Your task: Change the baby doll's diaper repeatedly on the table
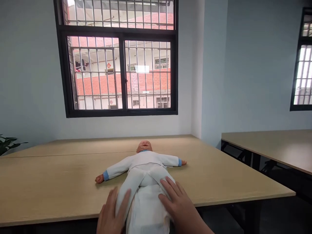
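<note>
Nearest are the two hands. The left hand (112, 213) is open, its fingers parted and a little bent, along one leg of the doll (148, 167). The right hand (179, 206) is also open, palm down, with its fingers over the other leg. Both seem to touch the white clothing, but neither closes around anything; how hard they press, I cannot tell. Between the legs is white cloth (148, 208), maybe a part of the clothing.

The doll lies on its back on the table (73, 182), legs toward the person and head at the far end. Probably it is placed so because the legs are then easy to reach from this edge, while the spread arms leave its front free.

Farther away are a plant (9, 143), a second table (275, 146) and a barred window (122, 73). On the clothing I find no readable brand or label. Outside, a red diamond sign (109, 65) bears one character, perhaps 福, too small to be sure.
</note>
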`<state>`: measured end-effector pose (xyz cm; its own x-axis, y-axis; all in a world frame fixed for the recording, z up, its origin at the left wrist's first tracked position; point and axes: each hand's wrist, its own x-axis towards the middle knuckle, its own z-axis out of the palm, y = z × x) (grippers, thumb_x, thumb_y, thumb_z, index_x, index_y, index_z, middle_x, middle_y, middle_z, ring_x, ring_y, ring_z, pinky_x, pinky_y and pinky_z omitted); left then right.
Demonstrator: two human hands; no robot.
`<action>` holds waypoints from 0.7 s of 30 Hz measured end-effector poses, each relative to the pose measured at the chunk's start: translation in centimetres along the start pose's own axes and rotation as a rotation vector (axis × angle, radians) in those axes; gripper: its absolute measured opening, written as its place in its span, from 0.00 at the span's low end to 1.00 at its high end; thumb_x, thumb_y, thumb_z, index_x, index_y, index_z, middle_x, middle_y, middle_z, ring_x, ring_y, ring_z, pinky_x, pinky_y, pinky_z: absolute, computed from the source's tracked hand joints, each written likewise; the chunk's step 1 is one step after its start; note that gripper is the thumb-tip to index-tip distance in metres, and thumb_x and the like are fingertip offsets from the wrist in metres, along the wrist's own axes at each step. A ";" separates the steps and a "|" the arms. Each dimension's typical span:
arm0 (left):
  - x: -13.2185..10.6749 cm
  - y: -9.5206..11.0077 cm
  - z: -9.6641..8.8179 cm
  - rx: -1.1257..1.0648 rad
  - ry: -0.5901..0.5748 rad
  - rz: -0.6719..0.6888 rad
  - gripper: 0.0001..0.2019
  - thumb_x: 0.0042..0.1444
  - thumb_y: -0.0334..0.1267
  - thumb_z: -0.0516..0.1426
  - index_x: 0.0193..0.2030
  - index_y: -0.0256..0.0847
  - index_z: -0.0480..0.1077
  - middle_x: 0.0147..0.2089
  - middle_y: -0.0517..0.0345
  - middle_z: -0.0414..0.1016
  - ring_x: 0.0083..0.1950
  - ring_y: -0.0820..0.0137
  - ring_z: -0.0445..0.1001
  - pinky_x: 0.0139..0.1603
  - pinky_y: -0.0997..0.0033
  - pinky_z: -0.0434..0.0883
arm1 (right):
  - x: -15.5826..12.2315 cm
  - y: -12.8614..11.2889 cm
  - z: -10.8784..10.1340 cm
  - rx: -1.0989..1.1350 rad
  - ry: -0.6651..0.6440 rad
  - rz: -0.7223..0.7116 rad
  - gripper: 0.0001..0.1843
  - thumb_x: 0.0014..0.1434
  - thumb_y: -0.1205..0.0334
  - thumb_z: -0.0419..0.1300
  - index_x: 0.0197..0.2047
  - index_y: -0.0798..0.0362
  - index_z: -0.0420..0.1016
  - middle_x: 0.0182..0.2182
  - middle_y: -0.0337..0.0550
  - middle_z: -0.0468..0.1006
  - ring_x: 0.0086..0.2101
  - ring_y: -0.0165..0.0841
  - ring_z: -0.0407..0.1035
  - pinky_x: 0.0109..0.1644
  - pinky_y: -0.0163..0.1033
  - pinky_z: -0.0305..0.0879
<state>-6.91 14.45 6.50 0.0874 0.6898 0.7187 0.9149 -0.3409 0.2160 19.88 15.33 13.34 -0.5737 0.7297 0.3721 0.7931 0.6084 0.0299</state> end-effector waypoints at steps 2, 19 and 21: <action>1.8 0.6 -0.3 0.111 -0.072 0.184 0.38 0.48 0.24 0.55 0.65 0.58 0.61 0.74 0.47 0.48 0.73 0.42 0.48 0.62 0.36 0.61 | 0.4 -0.2 -0.4 -0.046 -0.028 0.021 0.18 0.56 0.62 0.59 0.51 0.52 0.74 0.67 0.56 0.56 0.65 0.56 0.50 0.63 0.64 0.55; 10.4 4.3 -5.4 -0.707 -0.354 -0.037 0.19 0.65 0.47 0.44 0.50 0.42 0.71 0.48 0.50 0.77 0.55 0.58 0.71 0.62 0.56 0.66 | 3.4 1.4 -5.8 0.897 0.207 0.070 0.15 0.67 0.56 0.50 0.52 0.50 0.71 0.51 0.46 0.76 0.50 0.38 0.68 0.57 0.41 0.61; 10.5 3.9 -4.9 -0.825 -0.324 -0.154 0.24 0.64 0.54 0.47 0.57 0.42 0.67 0.56 0.49 0.73 0.63 0.56 0.65 0.67 0.55 0.61 | 4.1 1.4 -5.4 1.144 0.242 0.108 0.18 0.66 0.54 0.53 0.56 0.50 0.69 0.54 0.46 0.74 0.53 0.39 0.67 0.60 0.42 0.60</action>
<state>-4.36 17.17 18.12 0.2083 0.8695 0.4478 0.3629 -0.4939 0.7902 19.72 17.48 19.96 -0.3632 0.7916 0.4914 0.1187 0.5625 -0.8183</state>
